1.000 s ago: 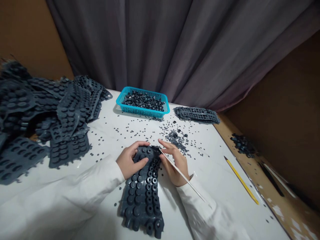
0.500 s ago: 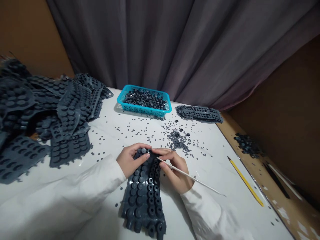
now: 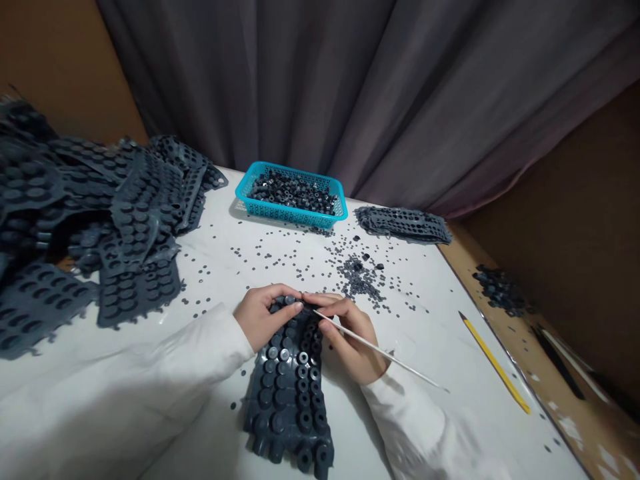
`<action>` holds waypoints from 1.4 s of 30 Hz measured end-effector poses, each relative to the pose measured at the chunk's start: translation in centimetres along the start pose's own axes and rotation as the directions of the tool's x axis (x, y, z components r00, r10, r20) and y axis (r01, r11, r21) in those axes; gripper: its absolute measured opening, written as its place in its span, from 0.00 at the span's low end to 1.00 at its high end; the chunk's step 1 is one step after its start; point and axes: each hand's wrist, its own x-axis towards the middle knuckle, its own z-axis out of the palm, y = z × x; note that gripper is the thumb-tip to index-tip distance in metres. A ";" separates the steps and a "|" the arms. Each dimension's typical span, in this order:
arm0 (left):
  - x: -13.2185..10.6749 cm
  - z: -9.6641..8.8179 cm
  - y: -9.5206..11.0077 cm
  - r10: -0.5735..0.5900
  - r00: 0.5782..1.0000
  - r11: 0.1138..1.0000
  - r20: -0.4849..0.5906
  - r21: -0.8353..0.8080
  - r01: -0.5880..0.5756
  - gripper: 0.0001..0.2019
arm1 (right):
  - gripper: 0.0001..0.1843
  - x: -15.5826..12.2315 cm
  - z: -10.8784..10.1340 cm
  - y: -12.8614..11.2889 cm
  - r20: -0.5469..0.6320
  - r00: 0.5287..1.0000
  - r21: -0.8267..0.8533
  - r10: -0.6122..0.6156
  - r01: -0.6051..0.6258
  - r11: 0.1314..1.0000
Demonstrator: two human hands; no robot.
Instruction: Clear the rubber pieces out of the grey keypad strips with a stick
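A dark grey moulded rubber sheet [image 3: 281,393] with rows of round studs hangs down toward me, its far end between my hands. My left hand [image 3: 266,315] pinches the left side of that end, thumb on top. My right hand [image 3: 353,337] grips the far right corner of the sheet and also holds a thin white stick [image 3: 385,353], which slants down to the right across the fingers. Along the right rows, the studs show open holes; those on the left look capped. My fingertips hide the sheet's far edge.
A blue basket [image 3: 293,217] of small dark rubber pieces stands at the back. Stacked studded sheets [image 3: 140,200] fill the left side. Small dark discs [image 3: 361,277] lie scattered mid-table. Punched strips [image 3: 404,225] lie at back right, a yellow pencil-like tool [image 3: 495,363] at right.
Both hands stay on the far end of the rubber sheet, with only slight finger movement. The view has shifted a little; the stick remains in my right hand.
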 end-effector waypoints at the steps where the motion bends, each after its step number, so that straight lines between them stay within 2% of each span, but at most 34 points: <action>1: 0.0 0.0 0.0 0.002 1.000 1.000 0.002 0.001 -0.002 0.10 | 0.03 0.0 0.0 0.0 0.000 1.000 0.000 -0.001 0.001 1.000; 10: 0.2 0.0 0.5 0.006 0.999 1.000 0.053 -0.005 -0.006 0.09 | 0.03 0.2 -0.1 -0.2 0.021 0.998 -0.072 -0.065 0.066 0.995; 16: 0.2 -0.1 0.6 -0.002 0.997 1.000 0.075 -0.003 0.003 0.09 | 0.04 0.4 -0.5 0.2 0.107 0.973 -0.165 -0.206 0.221 0.961; 20: 0.1 -0.1 0.4 -0.017 0.997 1.000 0.077 0.012 0.016 0.09 | 0.05 0.6 -0.8 0.6 0.166 0.954 -0.202 -0.250 0.281 0.938; 42: 0.3 0.0 0.1 -0.045 0.995 0.998 0.085 0.041 0.041 0.09 | 0.07 0.9 -1.2 1.2 0.253 0.934 -0.243 -0.253 0.315 0.918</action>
